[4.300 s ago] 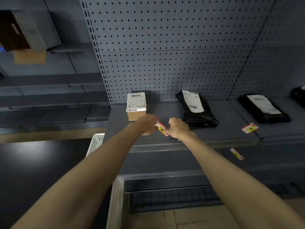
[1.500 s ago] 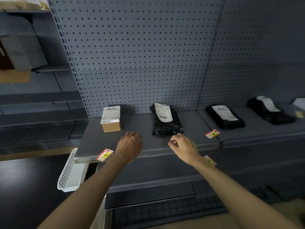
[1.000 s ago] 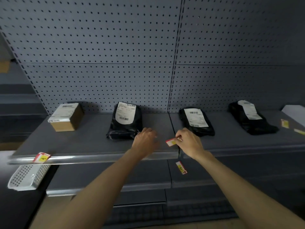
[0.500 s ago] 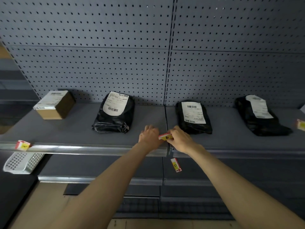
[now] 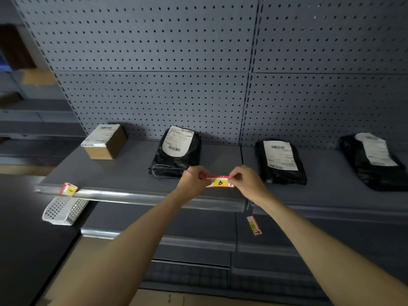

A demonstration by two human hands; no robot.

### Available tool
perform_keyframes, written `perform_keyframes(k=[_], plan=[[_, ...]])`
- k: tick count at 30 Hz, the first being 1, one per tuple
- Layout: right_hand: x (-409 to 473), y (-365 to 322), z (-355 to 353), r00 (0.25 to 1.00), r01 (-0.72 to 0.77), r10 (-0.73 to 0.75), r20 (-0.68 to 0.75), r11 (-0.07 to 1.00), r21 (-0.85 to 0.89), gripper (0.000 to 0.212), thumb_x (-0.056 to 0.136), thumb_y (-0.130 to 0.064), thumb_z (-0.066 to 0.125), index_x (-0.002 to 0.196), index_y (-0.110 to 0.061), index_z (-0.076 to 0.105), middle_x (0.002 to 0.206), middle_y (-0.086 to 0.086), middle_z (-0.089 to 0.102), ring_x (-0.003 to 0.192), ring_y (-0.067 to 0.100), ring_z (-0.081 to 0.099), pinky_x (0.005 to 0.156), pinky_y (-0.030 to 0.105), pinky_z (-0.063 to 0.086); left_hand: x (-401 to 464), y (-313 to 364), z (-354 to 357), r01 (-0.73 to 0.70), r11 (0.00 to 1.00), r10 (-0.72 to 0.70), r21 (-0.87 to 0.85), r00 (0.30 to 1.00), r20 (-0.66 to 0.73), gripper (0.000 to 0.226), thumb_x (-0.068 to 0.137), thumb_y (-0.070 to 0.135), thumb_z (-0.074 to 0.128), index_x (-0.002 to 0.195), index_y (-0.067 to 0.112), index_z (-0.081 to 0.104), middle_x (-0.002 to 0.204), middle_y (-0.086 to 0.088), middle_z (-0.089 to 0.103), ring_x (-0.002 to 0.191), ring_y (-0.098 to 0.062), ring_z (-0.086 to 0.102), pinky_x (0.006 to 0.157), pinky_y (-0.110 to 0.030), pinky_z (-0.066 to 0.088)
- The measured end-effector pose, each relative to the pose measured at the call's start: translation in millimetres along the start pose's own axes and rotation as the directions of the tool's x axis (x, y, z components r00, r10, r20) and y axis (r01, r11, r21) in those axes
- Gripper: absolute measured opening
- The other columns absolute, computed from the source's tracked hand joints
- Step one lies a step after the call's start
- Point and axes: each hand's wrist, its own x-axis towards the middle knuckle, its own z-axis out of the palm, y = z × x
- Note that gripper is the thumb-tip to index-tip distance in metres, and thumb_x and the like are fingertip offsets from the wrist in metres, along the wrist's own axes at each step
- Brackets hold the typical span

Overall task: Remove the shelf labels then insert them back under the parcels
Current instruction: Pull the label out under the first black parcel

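Here, red-yellow "B" label (image 5: 220, 182), held flat

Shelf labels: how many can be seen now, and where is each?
3. The B label is held between both hands, one label sits on the shelf's left front edge, one label hangs below the shelf. Others may be outside the view.

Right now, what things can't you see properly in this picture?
All in the head view:
- Shipping stickers on the cardboard box and three black parcels: print too small to read.
- Label on the shelf's left end: its letter is blurred.
- Rightmost black parcel: cut off by the picture's edge.
- B label: both ends hidden under the left hand and right hand.
- Hanging label: letter unclear.
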Motion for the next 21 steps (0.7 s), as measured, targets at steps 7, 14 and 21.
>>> perform_keyframes(k=[7,14,21], plan=[[-14.9,-79.8,62.7,0.994,-0.043,0.01,0.109,0.95,0.31,0.005,0.09,-0.005,0.062,0.088,-0.003,0.065,0.06,0.011,0.061,0.04,0.012,0.055,0.041,0.027,0.046,-34.4,-60.6,-78.2,0.055,0.997,-0.052,0.044,0.996,-0.072,0.013,0.076,0.025,0.077,0.083,0.019,0.068,0.083,-0.002,0.068,0.075,-0.016,0.062,0.062,-0.022,0.046],[-19.6,-107.3,101.0,1.0,-0.002,0.001,0.003,0.966,0.258,0.01,0.091,-0.005,0.058,0.092,-0.005,0.068,0.064,0.009,0.065,0.05,0.017,0.063,0.047,0.023,0.05,-55.9,-103.7,-109.0,-0.028,0.979,0.039,0.202,0.998,-0.053,0.012,0.083,0.024,0.066,0.094,0.021,0.07,0.089,0.002,0.07,0.087,-0.021,0.066,0.074,-0.03,0.052],[-24.1,-103.5,111.9,0.998,0.03,-0.025,-0.053,0.996,0.088,0.011,0.093,-0.011,0.058,0.094,-0.012,0.069,0.08,0.0,0.065,0.057,0.012,0.063,0.054,0.024,0.053,-67.3,-129.5,-100.8,-0.245,0.846,0.273,0.473,0.962,0.01,0.03,0.087,0.015,0.057,0.117,0.017,0.064,0.123,-0.004,0.063,0.117,-0.024,0.052,0.096,-0.037,0.045]])
